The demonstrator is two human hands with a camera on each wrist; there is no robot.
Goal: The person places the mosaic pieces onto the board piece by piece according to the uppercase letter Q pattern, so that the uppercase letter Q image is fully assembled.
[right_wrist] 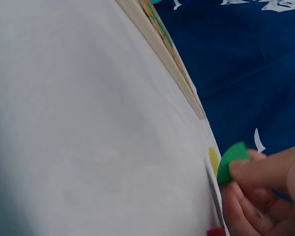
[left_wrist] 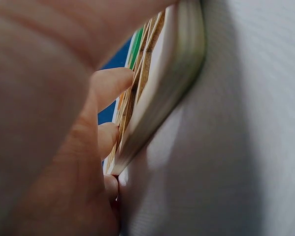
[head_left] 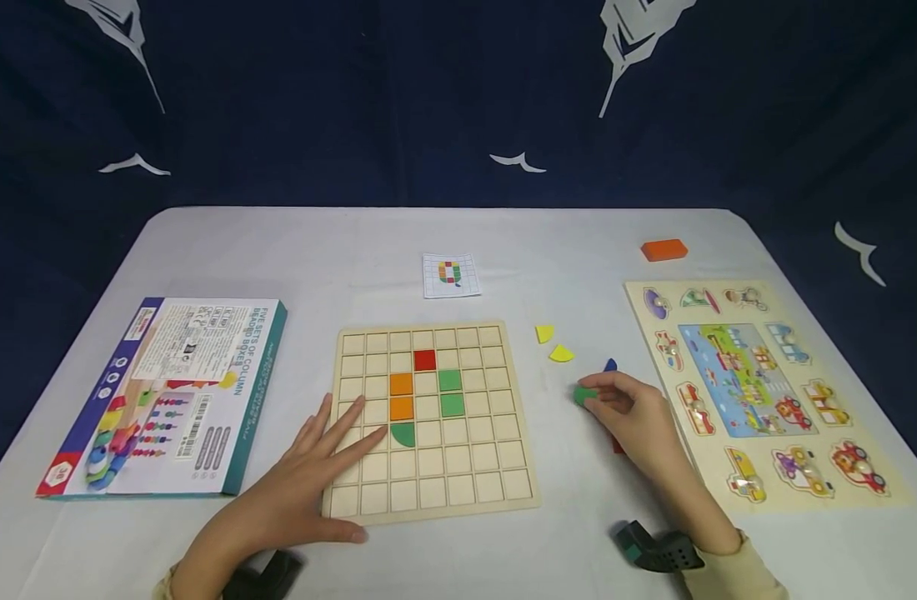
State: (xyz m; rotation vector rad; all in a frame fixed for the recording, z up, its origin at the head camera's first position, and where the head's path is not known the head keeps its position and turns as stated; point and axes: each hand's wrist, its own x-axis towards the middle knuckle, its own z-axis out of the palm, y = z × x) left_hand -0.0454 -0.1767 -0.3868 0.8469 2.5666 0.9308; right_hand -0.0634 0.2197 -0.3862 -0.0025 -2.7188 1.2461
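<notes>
Currently, a green curved piece is pinched between the thumb and fingers of the right hand, at three o'clock from the wooden grid board, apart from its edge. The left hand is spread at the board's eight o'clock, its fingertips rested on the grid and its thumb held well away from them, by the near edge. Within the grid are set a red square, two orange squares, two green squares and, just below the orange pair, a green quarter-circle. Two yellow quarter-circles are laid on the table at two o'clock; beside the right hand, a blue piece is partly hidden. A printed pattern card is placed at twelve o'clock, a beaded-column toy box at nine, and a vehicle peg puzzle at three, beyond the right hand.
</notes>
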